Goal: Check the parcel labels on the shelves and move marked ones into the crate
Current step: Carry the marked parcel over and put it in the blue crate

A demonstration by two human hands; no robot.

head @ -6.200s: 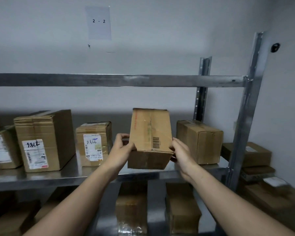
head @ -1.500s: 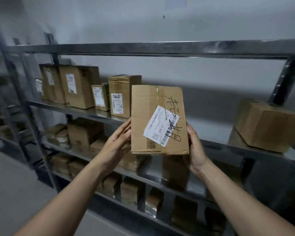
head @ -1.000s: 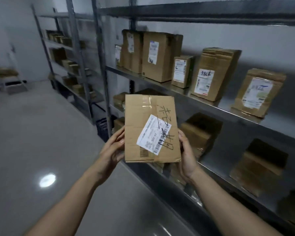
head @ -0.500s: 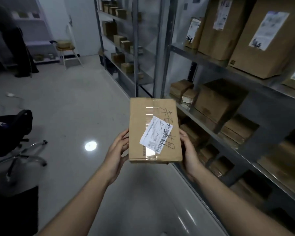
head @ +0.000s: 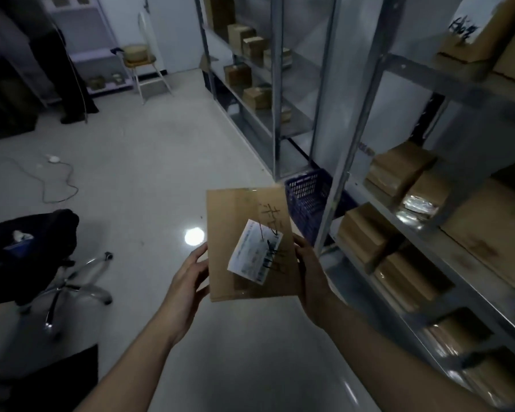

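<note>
Parcel (head: 244, 245) in mid-air, left grip (head: 188, 278) and right grip (head: 312, 278) each clasping a side edge

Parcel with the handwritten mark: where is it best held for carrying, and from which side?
Grip the parcel by its two long side edges, toward the lower half, one hand coming in from each side, as the left hand and right hand do. It is a flat rectangle, so side grips likely steady it and leave the white label and handwriting uncovered.
</note>
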